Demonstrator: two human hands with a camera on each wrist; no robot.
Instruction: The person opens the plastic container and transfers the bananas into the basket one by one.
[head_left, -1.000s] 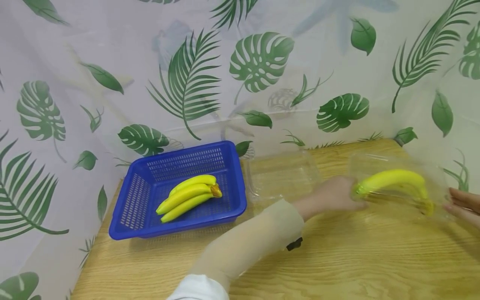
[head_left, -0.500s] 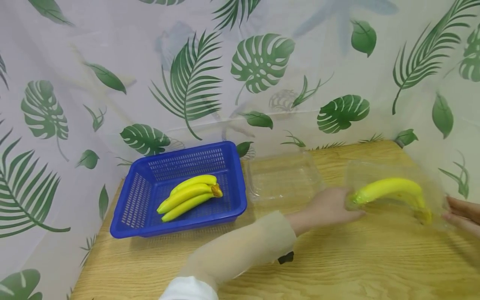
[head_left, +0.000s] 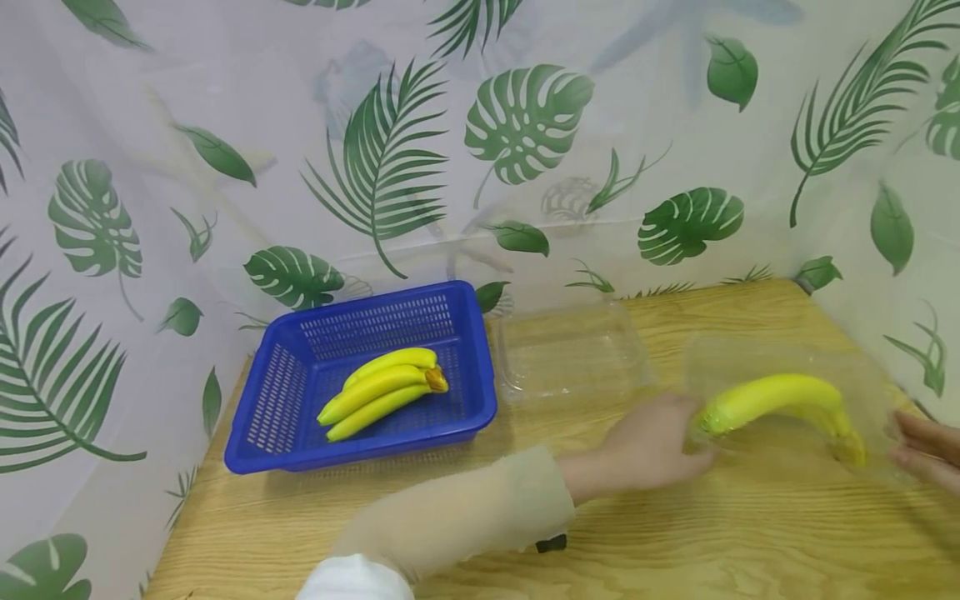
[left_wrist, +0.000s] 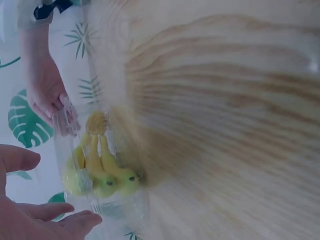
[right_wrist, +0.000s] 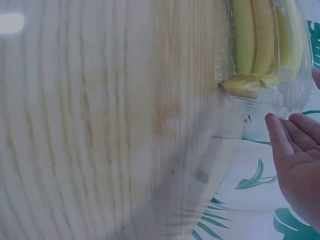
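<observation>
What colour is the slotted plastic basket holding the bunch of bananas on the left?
The slotted plastic basket is bright blue, clearest in the head view.

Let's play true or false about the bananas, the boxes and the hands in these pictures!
1. The blue basket holds a bunch of bananas. True.
2. The basket is red. False: it is blue.
3. The left hand and the right hand are at opposite ends of a clear plastic box with bananas inside. True.
4. The second clear box beside the basket is full of apples. False: nothing shows inside it.
5. The wooden table has a leaf-printed curtain behind it. True.
</observation>
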